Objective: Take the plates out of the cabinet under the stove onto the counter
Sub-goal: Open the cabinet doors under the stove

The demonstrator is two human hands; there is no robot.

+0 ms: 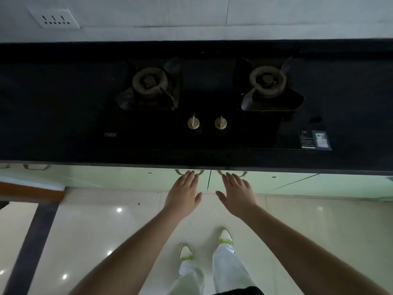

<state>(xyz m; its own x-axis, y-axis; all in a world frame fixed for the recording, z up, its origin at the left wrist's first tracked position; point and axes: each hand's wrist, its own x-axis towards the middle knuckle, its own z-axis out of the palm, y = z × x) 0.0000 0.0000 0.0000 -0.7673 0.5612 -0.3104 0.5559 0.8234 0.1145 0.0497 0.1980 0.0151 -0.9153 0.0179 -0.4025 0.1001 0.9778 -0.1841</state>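
Below a black two-burner stove set in a dark counter are two pale green cabinet doors, the left door and the right door, both closed. My left hand has its fingertips at the left door's metal handle. My right hand has its fingertips at the right door's handle. Both hands have fingers spread and hold nothing. No plates are visible; the cabinet's inside is hidden.
Two brass knobs sit at the stove's front. A wall socket is at the back left. Another cabinet handle shows to the left. My feet in white shoes stand on a glossy tiled floor.
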